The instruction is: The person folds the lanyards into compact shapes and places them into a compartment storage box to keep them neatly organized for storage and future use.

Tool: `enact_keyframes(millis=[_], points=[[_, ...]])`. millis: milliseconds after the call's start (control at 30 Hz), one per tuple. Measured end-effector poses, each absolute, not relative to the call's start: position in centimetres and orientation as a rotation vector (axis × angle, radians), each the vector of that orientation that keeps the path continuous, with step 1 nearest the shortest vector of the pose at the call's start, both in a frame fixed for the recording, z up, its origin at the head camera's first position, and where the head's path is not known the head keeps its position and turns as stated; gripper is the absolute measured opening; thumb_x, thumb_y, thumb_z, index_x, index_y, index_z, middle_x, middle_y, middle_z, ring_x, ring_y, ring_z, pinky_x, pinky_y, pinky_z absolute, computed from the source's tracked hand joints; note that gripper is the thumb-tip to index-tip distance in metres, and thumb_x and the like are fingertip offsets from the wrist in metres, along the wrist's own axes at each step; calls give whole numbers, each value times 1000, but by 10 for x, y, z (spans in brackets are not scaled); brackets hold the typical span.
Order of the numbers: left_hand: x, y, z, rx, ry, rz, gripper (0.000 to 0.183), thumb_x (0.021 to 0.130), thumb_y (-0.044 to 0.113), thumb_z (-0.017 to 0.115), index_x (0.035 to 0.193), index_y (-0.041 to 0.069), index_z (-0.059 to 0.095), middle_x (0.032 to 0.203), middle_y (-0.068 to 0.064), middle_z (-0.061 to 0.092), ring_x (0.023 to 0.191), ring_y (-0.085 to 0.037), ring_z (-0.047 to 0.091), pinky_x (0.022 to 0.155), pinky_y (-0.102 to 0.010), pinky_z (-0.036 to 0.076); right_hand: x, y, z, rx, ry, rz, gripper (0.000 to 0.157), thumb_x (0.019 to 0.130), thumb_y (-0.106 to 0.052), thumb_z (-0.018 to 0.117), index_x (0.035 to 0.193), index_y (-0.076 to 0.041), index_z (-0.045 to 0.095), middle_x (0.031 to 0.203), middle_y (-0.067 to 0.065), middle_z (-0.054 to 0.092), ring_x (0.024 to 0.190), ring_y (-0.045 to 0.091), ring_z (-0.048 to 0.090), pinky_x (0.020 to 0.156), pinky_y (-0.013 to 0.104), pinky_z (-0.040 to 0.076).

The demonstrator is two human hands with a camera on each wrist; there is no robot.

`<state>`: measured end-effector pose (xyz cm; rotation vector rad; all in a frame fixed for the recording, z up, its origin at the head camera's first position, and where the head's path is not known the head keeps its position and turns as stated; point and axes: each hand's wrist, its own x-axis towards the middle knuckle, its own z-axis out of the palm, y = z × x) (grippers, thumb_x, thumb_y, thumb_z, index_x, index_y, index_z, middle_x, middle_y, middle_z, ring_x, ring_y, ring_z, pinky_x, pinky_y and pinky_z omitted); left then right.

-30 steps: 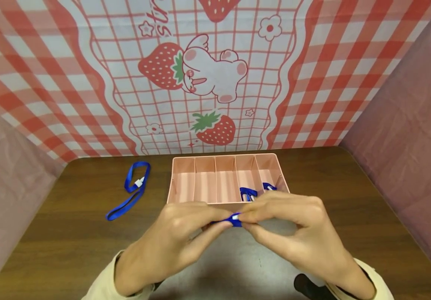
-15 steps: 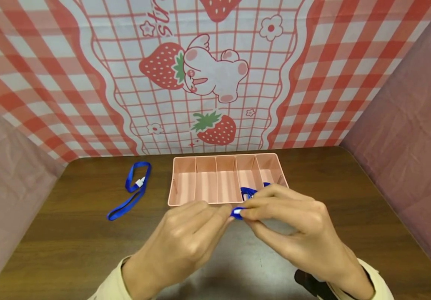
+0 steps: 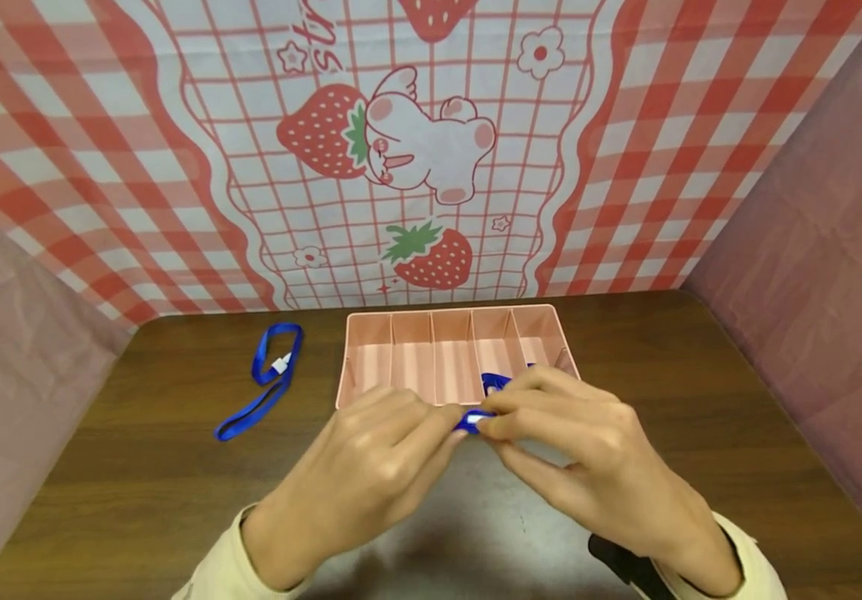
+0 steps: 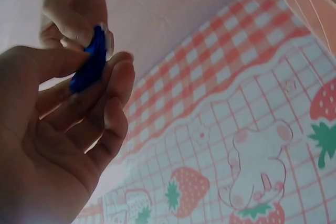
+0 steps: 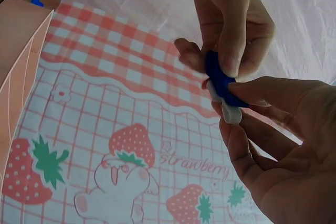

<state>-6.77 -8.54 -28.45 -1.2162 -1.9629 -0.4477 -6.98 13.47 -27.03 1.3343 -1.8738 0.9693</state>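
Observation:
Between both hands is a small folded bundle of blue lanyard with a white plastic clip on it. My left hand pinches its left end between thumb and fingers. From the other side my right hand pinches the right end, beside the white clip. In the left wrist view the blue lanyard looks tightly folded, and its inner layers are hidden by the fingers. The hands hold it just in front of a pink divided box.
Another blue lanyard with a white clip lies loose on the wooden table, left of the box. Folded blue lanyard sits in a right-hand compartment. A strawberry-print cloth hangs behind; a dark object shows by the right wrist.
The left fingers have drawn closer together around the lanyard's left end, and the bundle has risen slightly. My right hand has shifted a little toward the box. The loose lanyard stays put.

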Motion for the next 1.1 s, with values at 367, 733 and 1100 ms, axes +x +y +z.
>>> enact_keyframes(millis=[367, 733, 1100], points=[[-81, -112, -283, -1011, -2135, -412, 21, 99, 15, 55, 107, -1, 66, 74, -4, 62, 62, -19, 56, 56, -32, 44, -85, 155, -263, 1135, -1963, 879, 29, 100, -28, 61, 86, -6, 76, 90, 6, 74, 87, 15, 65, 77, 13, 48], [-92, -136, -355, -953, -2524, -347, 38, 90, 17, 73, 123, 3, 61, 119, -10, 64, 110, -26, 60, 85, -41, 53, -105, 148, -278, 1060, -2043, 866, 10, 90, -12, 69, 86, -5, 75, 92, 4, 73, 87, 16, 63, 80, 14, 48], [-101, -160, -417, -952, -2622, -202, 74, 84, 26, 79, 142, -4, 45, 147, -22, 44, 139, -47, 36, 111, -52, 36, -138, 134, -317, 922, -2168, 846, 19, 72, 11, 79, 83, -4, 75, 83, 4, 71, 78, 12, 63, 69, 20, 51]])
